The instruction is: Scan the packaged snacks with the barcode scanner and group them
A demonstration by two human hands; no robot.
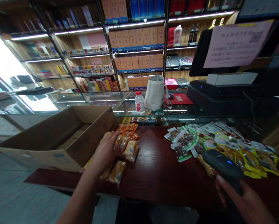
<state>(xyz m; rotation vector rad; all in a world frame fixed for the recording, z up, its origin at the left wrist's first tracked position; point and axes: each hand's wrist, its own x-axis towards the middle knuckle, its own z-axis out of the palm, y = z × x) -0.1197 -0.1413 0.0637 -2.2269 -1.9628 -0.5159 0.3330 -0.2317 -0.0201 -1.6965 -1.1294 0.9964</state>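
My left hand [108, 151] rests over a group of wrapped snack packets [131, 151], fingers stretched out and thumb apart. Beneath it some packets are partly hidden, and one snack packet [117, 171] lies nearer the table's front edge. Small orange sachets [127, 130] lie just beyond the fingers. In my right hand [239, 194] is a dark barcode scanner [222, 163] with a blue light, fingers wrapped round its handle. Under the scanner's head a wrapped snack packet [206, 166] shows in part. Around it lie green-edged clear packets [185, 140] and yellow-edged packets [251, 158].
An open cardboard box [83, 152] stands to the left on the dark red table [151, 174]. Behind are a glass counter [177, 113], a red-capped bottle [139, 102] and a white bag [154, 93]. A monitor [199, 53] bearing a paper notice stands at right.
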